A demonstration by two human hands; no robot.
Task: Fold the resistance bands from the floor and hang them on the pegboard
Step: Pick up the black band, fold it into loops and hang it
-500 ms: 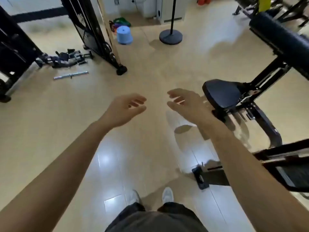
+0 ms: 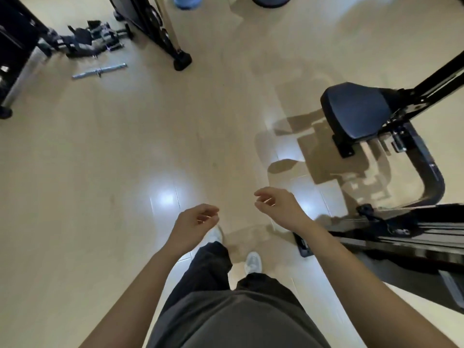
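Note:
My left hand (image 2: 194,223) and my right hand (image 2: 275,204) hang in front of me over the beige floor, fingers loosely curled, holding nothing. They are about a hand's width apart, above my white shoes. No resistance band or pegboard shows in the head view. A dark heap of straps and handles (image 2: 86,40) lies on the floor at the far left.
A black padded seat (image 2: 356,111) on a machine frame (image 2: 426,177) stands to my right. A black rack leg (image 2: 180,60) and a silver bar (image 2: 99,71) lie ahead left. A blue bucket (image 2: 187,2) and a round stand base (image 2: 271,0) sit at the top edge.
My view has tilted down and I have stepped forward. Both hands have dropped lower and closer to my body, and my left foot is now ahead.

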